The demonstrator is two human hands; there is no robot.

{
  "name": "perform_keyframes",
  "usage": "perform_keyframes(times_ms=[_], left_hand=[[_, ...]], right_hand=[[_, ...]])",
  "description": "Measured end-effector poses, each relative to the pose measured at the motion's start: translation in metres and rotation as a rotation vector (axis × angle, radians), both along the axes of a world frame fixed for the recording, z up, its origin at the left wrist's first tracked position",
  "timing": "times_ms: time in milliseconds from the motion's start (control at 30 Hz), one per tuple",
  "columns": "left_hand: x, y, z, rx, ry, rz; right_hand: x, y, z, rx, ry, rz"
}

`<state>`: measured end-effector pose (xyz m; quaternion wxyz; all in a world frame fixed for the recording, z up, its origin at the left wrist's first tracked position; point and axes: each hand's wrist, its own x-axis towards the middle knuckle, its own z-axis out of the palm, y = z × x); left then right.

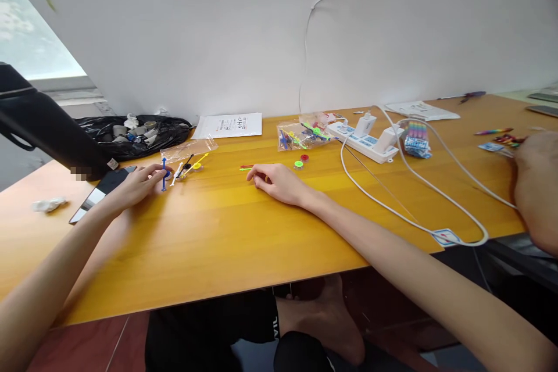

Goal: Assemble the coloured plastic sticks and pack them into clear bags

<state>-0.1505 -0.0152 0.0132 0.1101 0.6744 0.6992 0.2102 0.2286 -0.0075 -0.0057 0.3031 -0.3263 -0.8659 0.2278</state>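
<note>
My left hand (pixel 142 181) reaches to the left part of the table, its fingertips closed at a blue double-ended arrow (pixel 164 181) with a round blue disc. Just right of it lie a white arrow (pixel 176 173), a black arrow (pixel 187 161) and a yellow arrow (pixel 201 161) with a yellow disc. My right hand (pixel 276 180) rests on the table, fingers loosely curled and a gap showing between thumb and index finger. Beside its fingertips lie a red and a green arrow (pixel 244 169), partly hidden. Behind this hand sit a green disc (pixel 299 164) and a red disc (pixel 304 158).
Small plastic bags with colored parts (pixel 300 135) lie near a white power strip (pixel 364 142) with looping cables. Left stand a black bottle (pixel 47 122), a phone (pixel 98 195) and a black bag (pixel 174 128). At right is another person's arm (pixel 538 186).
</note>
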Motion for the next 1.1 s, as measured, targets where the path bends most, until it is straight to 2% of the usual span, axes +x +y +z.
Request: perform_keyframes(times_ms=[100, 167, 267, 400, 500, 567, 633, 733, 800, 867, 967, 1100], left_hand=[[-0.002, -0.001, -0.001, -0.081, -0.032, 0.027], [-0.002, -0.001, -0.001, -0.028, 0.039, 0.104], [0.012, -0.003, 0.007, 0.119, 0.156, 0.165], [0.059, -0.010, 0.030, 0.142, -0.002, 0.035], [0.103, -0.011, 0.040, 0.183, -0.114, -0.081], [0.128, -0.008, 0.039, 0.247, -0.165, -0.205], [0.149, -0.004, 0.030, 0.293, -0.191, -0.308], [0.171, 0.002, 0.007, 0.287, -0.343, -0.415], [0.179, 0.003, -0.009, 0.201, -0.531, -0.484], [0.183, 0.001, -0.020, 0.080, -0.638, -0.569], [0.182, -0.004, -0.025, -0.005, -0.686, -0.666], [0.180, -0.007, -0.020, 0.000, -0.697, -0.662]], right_hand=[[0.002, 0.002, 0.002, 0.064, -0.034, -0.027], [0.007, 0.007, 0.006, 0.166, -0.055, -0.103], [0.023, 0.022, 0.012, 0.332, -0.080, -0.328], [0.057, 0.043, 0.009, 0.363, -0.210, -0.591], [0.075, 0.052, 0.002, 0.268, -0.301, -0.679], [0.080, 0.055, 0.000, 0.206, -0.296, -0.695], [0.079, 0.057, 0.000, 0.201, -0.232, -0.673], [0.068, 0.056, 0.005, 0.223, -0.017, -0.561], [0.055, 0.051, 0.007, 0.173, 0.157, -0.437], [0.039, 0.041, 0.008, 0.096, 0.279, -0.298], [0.014, 0.021, 0.006, 0.030, 0.328, -0.118], [-0.002, 0.005, 0.006, 0.031, 0.272, 0.026]])
